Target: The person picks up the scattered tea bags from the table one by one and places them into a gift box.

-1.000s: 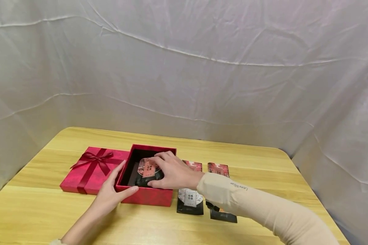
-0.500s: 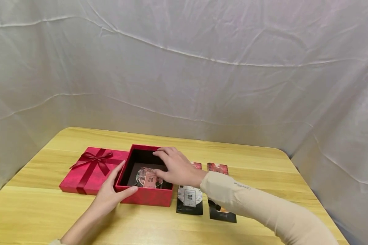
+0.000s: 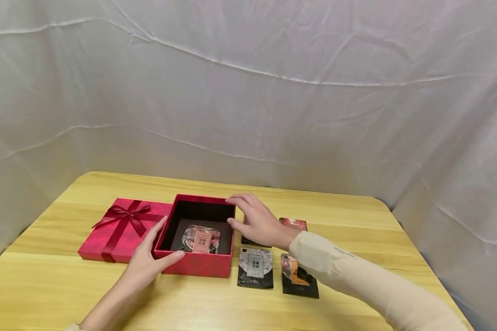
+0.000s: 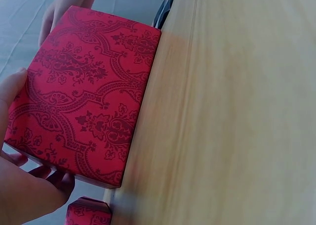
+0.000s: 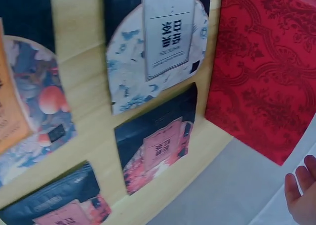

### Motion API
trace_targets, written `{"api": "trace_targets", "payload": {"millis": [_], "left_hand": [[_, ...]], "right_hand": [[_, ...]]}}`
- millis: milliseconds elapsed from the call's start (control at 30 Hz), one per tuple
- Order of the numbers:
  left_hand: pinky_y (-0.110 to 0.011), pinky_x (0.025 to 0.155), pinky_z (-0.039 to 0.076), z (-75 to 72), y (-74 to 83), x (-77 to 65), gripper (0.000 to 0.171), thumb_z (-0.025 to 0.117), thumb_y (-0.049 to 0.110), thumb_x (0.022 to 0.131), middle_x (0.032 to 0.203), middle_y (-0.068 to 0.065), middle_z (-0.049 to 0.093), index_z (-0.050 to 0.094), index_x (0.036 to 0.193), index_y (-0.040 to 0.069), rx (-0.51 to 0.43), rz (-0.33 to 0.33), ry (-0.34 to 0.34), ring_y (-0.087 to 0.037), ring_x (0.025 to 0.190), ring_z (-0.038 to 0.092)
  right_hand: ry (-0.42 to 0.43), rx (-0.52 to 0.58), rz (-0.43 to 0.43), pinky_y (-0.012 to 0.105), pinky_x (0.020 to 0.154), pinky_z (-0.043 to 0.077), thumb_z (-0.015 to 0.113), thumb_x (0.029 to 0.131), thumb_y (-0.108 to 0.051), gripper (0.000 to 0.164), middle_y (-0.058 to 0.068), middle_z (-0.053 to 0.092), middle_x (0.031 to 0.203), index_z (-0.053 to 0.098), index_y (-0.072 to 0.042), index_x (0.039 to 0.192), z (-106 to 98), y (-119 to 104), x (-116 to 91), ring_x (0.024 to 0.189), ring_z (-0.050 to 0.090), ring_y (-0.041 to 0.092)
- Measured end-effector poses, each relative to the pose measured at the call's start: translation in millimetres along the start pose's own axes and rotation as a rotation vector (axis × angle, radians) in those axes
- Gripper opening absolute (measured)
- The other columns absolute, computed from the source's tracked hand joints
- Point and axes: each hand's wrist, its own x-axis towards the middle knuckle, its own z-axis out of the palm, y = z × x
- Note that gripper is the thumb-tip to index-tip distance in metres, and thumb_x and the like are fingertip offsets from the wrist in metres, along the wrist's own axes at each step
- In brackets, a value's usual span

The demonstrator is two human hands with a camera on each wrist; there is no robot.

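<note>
An uncovered red patterned gift box stands on the table in the head view. Inside it, toward the front, lies a black tea pouch with a pink label. My left hand holds the box at its front left corner, thumb at the front rim and fingers along the left wall. In the left wrist view those fingers bend against the box. By the far right rim is my right hand, fingers loosely bent and nothing held. Whether its fingertips touch the rim I cannot tell.
A red lid with a dark ribbon bow lies left of the box. To the right lie a white-label pouch, an orange-label pouch and pink-label pouches behind them. White cloth hangs around the table.
My right hand has let go of the pink-label pouch, which now lies in the box. The hand has moved out to the right, over the rim. My left hand stays on the box.
</note>
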Motion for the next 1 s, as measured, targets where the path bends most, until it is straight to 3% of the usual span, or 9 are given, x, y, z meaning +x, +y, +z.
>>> {"api": "trace_targets", "payload": {"millis": [167, 367, 667, 867, 1000], "left_hand": [[-0.071, 0.100, 0.026, 0.5, 0.6, -0.4, 0.090, 0.074, 0.024, 0.085, 0.154, -0.019, 0.021, 0.019, 0.155, 0.016, -0.004, 0.001, 0.001, -0.043, 0.135, 0.026], [-0.070, 0.101, 0.025, 1.8, 0.1, 1.0, 0.090, 0.075, 0.023, 0.085, 0.155, -0.018, 0.021, 0.019, 0.155, 0.015, -0.015, 0.001, 0.002, -0.042, 0.136, 0.024], [-0.070, 0.099, 0.028, 0.1, 2.1, -0.2, 0.090, 0.074, 0.024, 0.085, 0.155, -0.019, 0.019, 0.018, 0.155, 0.015, -0.013, -0.009, 0.000, -0.043, 0.137, 0.022], [-0.069, 0.100, 0.028, 0.4, 1.4, -0.3, 0.089, 0.074, 0.022, 0.085, 0.154, -0.019, 0.022, 0.019, 0.155, 0.014, -0.020, -0.007, 0.002, -0.042, 0.135, 0.026], [-0.069, 0.100, 0.029, 0.6, 1.8, 0.2, 0.089, 0.074, 0.022, 0.085, 0.154, -0.018, 0.022, 0.019, 0.155, 0.014, -0.027, -0.010, -0.001, -0.041, 0.135, 0.026]], "right_hand": [[0.039, 0.079, 0.027, 0.047, 0.104, 0.037, 0.066, 0.092, -0.027, 0.052, 0.011, 0.049, 0.138, 0.051, -0.005, 0.137, -4, 9, -14, 0.128, 0.043, 0.025], [-0.001, 0.147, 0.129, 0.050, 0.103, 0.038, 0.065, 0.093, -0.029, 0.053, 0.005, 0.047, 0.140, 0.048, -0.010, 0.140, -7, 19, -46, 0.129, 0.042, 0.022], [-0.019, 0.186, 0.243, 0.062, 0.102, 0.033, 0.068, 0.091, -0.029, 0.057, 0.010, 0.047, 0.142, 0.047, -0.013, 0.142, -10, 35, -94, 0.131, 0.040, 0.033], [0.027, 0.201, 0.285, 0.057, 0.094, 0.043, 0.067, 0.092, -0.025, 0.053, 0.010, 0.054, 0.135, 0.049, -0.009, 0.139, -14, 50, -118, 0.118, 0.054, 0.033], [0.007, 0.185, 0.325, 0.058, 0.095, 0.042, 0.068, 0.092, -0.024, 0.052, 0.010, 0.056, 0.133, 0.050, -0.006, 0.138, -19, 55, -132, 0.119, 0.052, 0.034]]}}
